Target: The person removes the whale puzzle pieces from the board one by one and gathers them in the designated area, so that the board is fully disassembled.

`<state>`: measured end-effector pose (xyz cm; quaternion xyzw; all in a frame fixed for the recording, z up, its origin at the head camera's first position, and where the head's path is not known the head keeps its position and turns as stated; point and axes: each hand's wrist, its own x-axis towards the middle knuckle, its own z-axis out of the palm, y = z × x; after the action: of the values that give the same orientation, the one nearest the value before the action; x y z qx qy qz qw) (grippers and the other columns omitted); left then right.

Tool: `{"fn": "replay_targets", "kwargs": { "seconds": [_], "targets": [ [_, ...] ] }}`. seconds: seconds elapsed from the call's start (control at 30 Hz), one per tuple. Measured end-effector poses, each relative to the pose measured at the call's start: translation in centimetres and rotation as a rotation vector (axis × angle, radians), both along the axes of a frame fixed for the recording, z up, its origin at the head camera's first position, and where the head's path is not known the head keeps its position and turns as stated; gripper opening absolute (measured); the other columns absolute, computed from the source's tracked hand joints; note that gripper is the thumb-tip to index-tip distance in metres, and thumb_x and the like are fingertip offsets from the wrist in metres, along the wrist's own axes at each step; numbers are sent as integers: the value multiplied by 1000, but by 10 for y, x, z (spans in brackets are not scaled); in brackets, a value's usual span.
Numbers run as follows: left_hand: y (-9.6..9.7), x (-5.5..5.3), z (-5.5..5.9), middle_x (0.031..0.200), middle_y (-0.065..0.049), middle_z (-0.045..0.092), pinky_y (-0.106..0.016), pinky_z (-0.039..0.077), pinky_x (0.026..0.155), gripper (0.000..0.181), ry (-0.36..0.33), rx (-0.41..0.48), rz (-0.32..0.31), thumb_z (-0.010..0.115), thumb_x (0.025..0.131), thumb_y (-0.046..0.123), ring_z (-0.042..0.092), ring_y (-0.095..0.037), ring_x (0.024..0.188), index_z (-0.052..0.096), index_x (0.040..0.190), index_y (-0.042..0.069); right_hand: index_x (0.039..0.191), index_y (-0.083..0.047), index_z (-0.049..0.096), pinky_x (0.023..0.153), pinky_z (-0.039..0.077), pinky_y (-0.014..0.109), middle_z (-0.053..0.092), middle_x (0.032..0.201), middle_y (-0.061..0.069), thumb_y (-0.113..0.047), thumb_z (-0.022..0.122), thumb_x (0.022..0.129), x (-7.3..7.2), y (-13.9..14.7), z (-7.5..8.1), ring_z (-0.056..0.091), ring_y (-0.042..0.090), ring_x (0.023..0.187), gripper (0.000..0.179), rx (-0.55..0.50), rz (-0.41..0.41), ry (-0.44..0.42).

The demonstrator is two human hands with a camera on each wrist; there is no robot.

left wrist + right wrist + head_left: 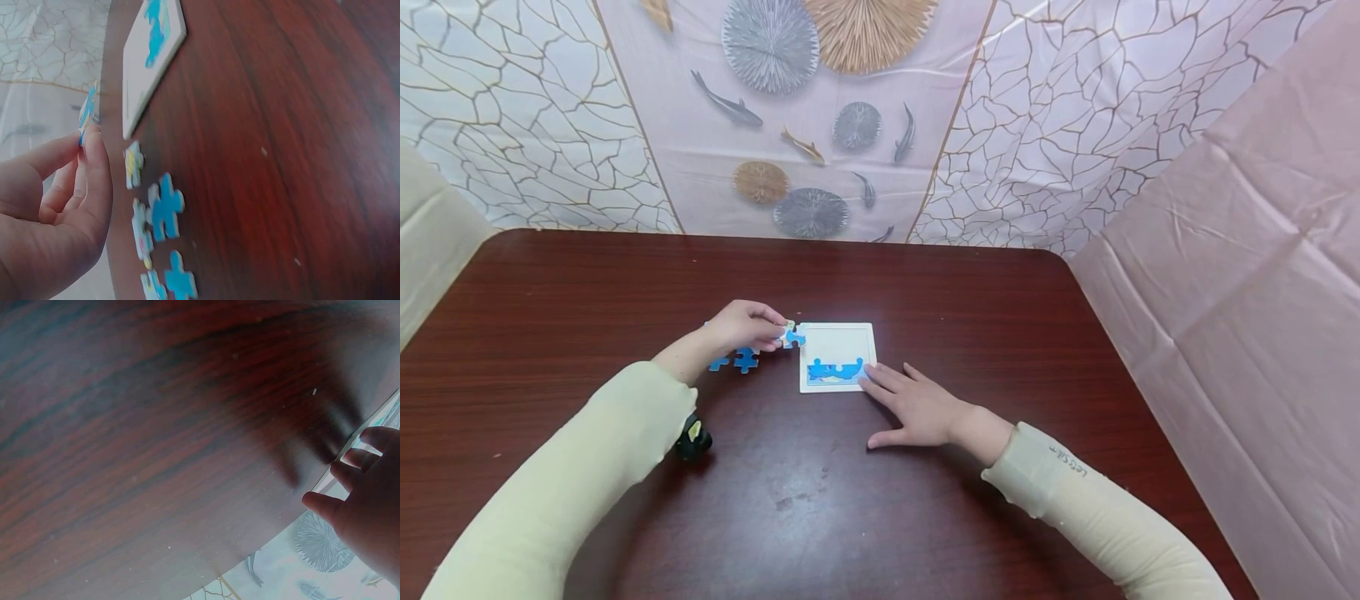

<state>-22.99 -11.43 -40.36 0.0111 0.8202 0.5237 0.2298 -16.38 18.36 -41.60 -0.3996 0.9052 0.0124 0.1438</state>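
Note:
My left hand [745, 327] pinches a blue and white jigsaw piece [792, 337] between thumb and fingers, raised by the left edge of a square white puzzle tray [838, 340]. Joined blue pieces [835, 370] line the tray's near side; the rest of its bed is bare. In the left wrist view the held jigsaw piece [87, 112] appears nearly edge-on. My right hand [921, 410] lies palm down with fingers spread, its fingertips on the tray's right edge. In the right wrist view the right hand [365, 494] partly hides the tray.
Loose jigsaw pieces lie left of the tray, among them a blue one [166, 209], another blue one [180, 280] and a yellow-patterned one [133, 164]. A black device [692, 440] shows beneath the left cuff. Patterned cloth [850, 192] hangs behind the dark wooden table [850, 517].

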Motion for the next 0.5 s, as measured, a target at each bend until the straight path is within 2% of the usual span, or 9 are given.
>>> {"fn": "replay_targets", "kwargs": {
  "seconds": [0.27, 0.47, 0.5],
  "targets": [
    [-15, 5, -5, 106, -20, 62, -25, 57, 76, 36, -52, 13, 11, 59, 92, 11, 65, -10, 75, 55, 121, -8, 149, -14, 25, 115, 19, 54, 19, 157, 5, -68, 47, 83, 0, 0, -1, 17, 19, 145, 87, 3, -3, -5],
    [-18, 7, -5, 109, -22, 62, -25, 57, 75, 36, -77, 28, -14, 58, 91, 7, 65, -8, 71, 54, 122, -11, 149, -14, 25, 115, 19, 54, 19, 157, 5, -68, 47, 83, 0, 0, -1, 17, 19, 145, 87, 3, 1, 1],
    [-17, 7, -5, 106, -20, 63, -26, 57, 74, 34, -82, 23, -5, 58, 91, 6, 65, -9, 70, 55, 120, -10, 149, -14, 25, 115, 19, 54, 19, 157, 5, -68, 47, 83, 0, 0, 0, 17, 19, 145, 87, 1, 1, -1]
  ]
}}
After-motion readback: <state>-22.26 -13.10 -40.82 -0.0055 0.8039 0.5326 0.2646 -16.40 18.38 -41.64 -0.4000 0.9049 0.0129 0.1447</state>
